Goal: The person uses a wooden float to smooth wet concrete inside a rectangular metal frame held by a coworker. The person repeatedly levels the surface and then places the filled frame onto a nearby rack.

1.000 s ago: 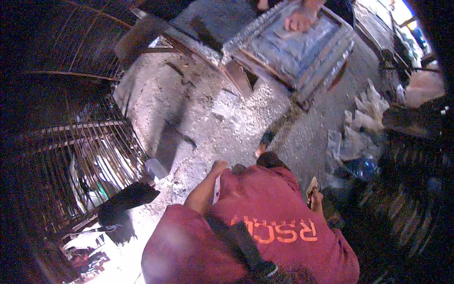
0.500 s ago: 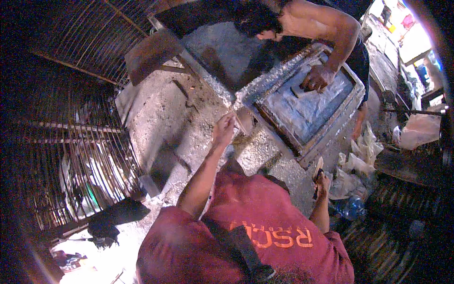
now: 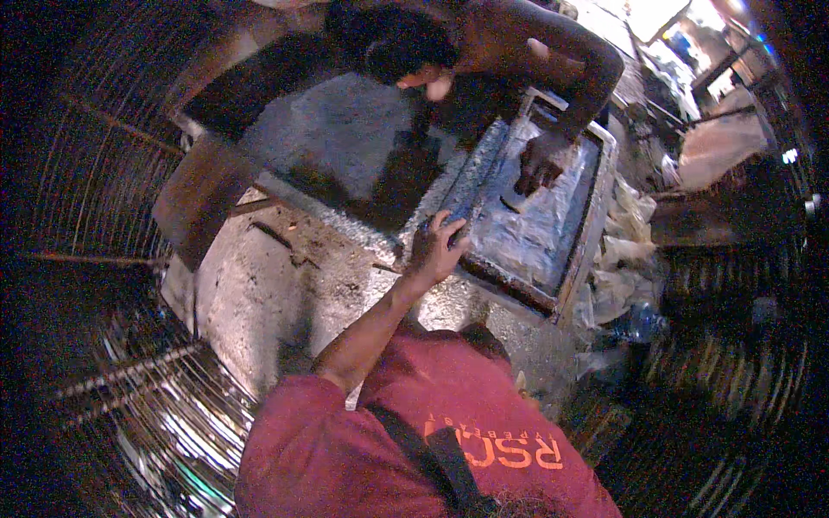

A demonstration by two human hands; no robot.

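Note:
My left hand (image 3: 436, 249) reaches forward with fingers curled over the near left rim of a weathered rectangular tray (image 3: 561, 289), lined with crinkled, bluish-grey material. A co-worker's hand (image 3: 541, 168) presses a small flat tool (image 3: 509, 200) inside it, arm bent from above. Left of the tray lies a larger grey surface (image 3: 319, 138) with speckled pale edging, partly in shadow. My right hand is hidden behind my red-shirted torso; only a small pale tip (image 3: 521, 386) shows past it, too blurred to make out.
The co-worker (image 3: 389, 34) leans over from the far side. Crumpled plastic bags (image 3: 626, 224) and a clear bottle (image 3: 643, 324) lie at the right. A brown board (image 3: 194, 194) stands at the left. Slatted walls (image 3: 164, 406) surround a rough, pale floor (image 3: 250, 311).
My left hand has moved forward and up onto the tray's rim. My right hand has dropped out of sight. The co-worker's head and arm have moved into fuller view, leaning over the tray.

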